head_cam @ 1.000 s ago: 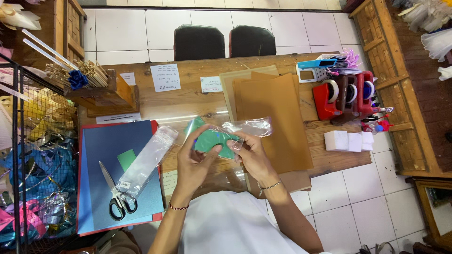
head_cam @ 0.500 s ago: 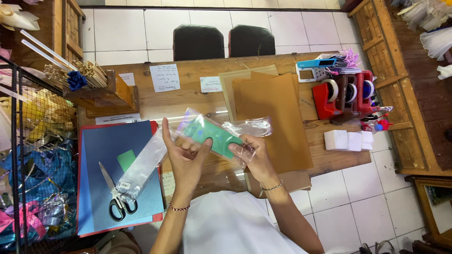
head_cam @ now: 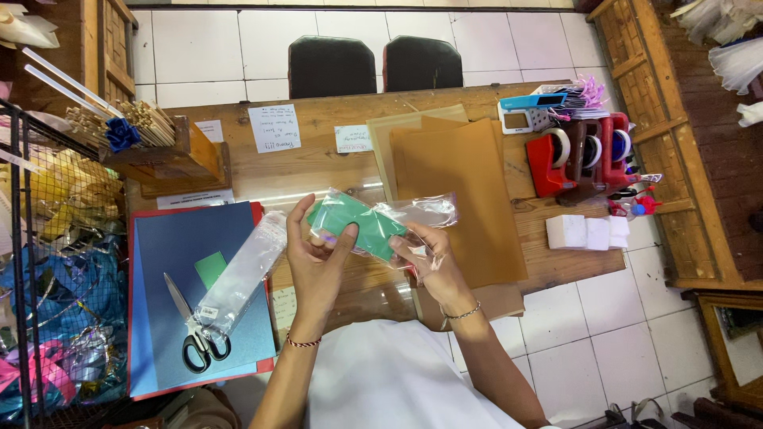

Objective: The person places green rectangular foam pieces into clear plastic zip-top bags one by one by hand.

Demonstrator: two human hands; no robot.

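A green card piece sits inside a clear plastic sleeve that I hold above the wooden table. My left hand grips the sleeve's left end, thumb and fingers around it. My right hand pinches the lower right part of the sleeve. The sleeve's free end sticks out to the right over a stack of brown paper sheets.
Left of my hands lie blue paper sheets with scissors, a small green scrap and another clear sleeve. Red tape dispensers and white blocks stand at the right. A wooden box of sticks is at the back left.
The green piece has gone further into the sleeve and the packet has tilted. My left hand moved from flat behind it to gripping its left end.
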